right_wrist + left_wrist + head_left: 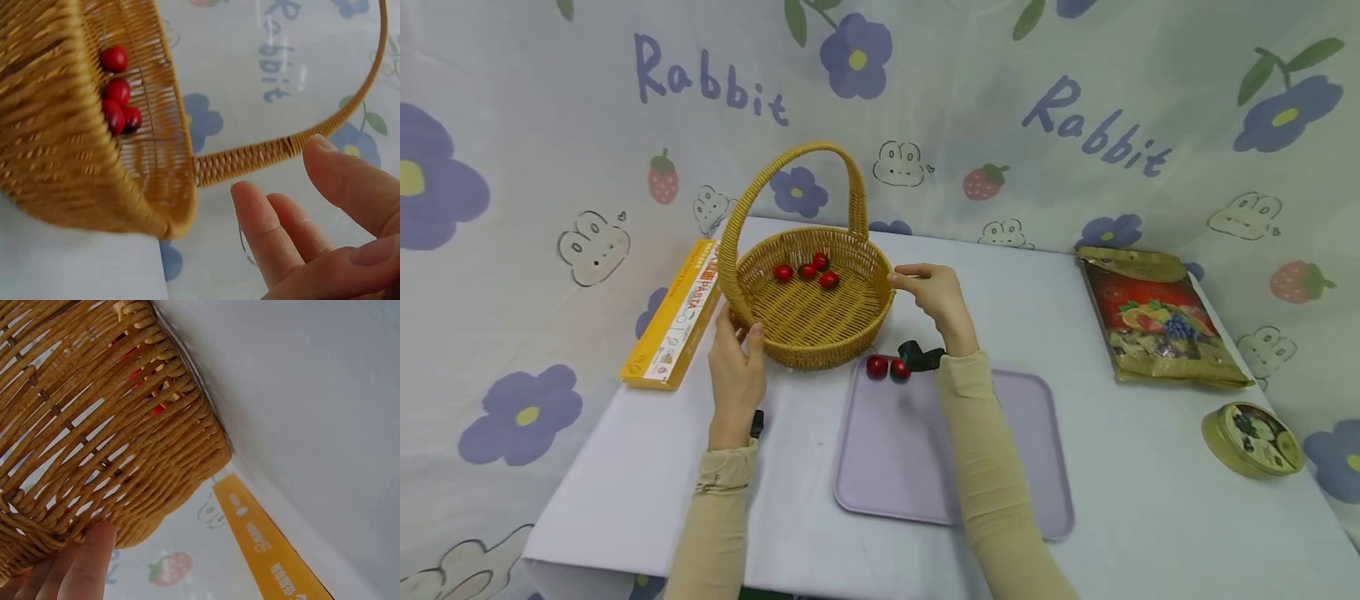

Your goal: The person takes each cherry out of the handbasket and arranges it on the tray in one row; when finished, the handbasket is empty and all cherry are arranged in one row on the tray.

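A round woven basket (816, 346) with a tall arched handle stands at the back left of the table, several red cherries (807, 272) inside it. Against its left outer side, near the handle's foot, rests my left hand (737, 379); its straight fingers (90, 562) touch the wicker in the left wrist view. My right hand (934, 300) is by the basket's right rim, thumb and fingers spread. The right wrist view shows a gap between those fingertips (250, 197) and the wicker, with nothing held. Two more cherries (877, 367) lie at the far left corner of a lilac tray (895, 504).
A yellow pasta box (673, 321) lies just left of the basket. Farther right are a gold and red snack bag (1165, 321) and a round gold tin (1252, 439). My right forearm crosses over the tray. Printed cloth (955, 92) hangs behind the table.
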{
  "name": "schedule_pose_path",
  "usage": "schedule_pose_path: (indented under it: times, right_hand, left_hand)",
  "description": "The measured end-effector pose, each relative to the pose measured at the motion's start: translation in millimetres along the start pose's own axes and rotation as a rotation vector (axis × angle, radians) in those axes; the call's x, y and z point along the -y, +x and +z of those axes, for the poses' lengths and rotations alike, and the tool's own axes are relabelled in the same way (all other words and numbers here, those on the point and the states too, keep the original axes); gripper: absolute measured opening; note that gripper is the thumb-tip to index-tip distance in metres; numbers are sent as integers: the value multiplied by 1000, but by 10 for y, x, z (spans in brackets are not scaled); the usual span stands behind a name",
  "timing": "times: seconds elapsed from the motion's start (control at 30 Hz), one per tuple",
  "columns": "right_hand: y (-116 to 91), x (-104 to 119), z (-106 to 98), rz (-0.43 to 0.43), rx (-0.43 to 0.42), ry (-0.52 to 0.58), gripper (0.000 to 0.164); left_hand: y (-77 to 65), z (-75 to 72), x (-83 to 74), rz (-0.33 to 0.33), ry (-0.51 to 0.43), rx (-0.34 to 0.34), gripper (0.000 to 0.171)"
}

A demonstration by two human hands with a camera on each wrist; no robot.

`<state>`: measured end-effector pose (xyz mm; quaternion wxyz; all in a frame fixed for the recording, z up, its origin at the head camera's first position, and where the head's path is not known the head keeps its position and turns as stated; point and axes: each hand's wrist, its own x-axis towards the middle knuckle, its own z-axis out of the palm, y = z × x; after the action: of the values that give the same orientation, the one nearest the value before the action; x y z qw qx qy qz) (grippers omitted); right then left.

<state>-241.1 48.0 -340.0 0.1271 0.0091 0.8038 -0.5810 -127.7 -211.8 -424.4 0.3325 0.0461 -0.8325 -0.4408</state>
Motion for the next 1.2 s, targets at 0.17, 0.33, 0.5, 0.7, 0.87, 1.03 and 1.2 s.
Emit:
schedule_pose_path:
  times: [0.17,0.33,0.5,0.7,0.87,1.03,1.2]
  right_hand:
    - [89,166,155,-2,38,-1,38]
    - [213,278,348,-10,52,8,40]
    - [322,333,553,3,107,4,40]
    - [424,381,779,20,135,-34,38]
    - [510,392,939,45,188,-24,38]
    - [630,366,1122,94,235,-9,37]
    - [728,306,1297,153,264,-59,40]
  left_hand:
    - [-10,-8,-16,2,0,-1,67]
    - [-18,-18,-19,0,3,1,68]
    - [-19,-27,-9,-5,12,9,69]
    - [-14,-26,-16,-6,23,17,67]
    - [-13,-16,-11,-6,36,25,68]
    - [-20,-24,5,2,44,22,68]
    - [-18,-29,13,9,52,19,68]
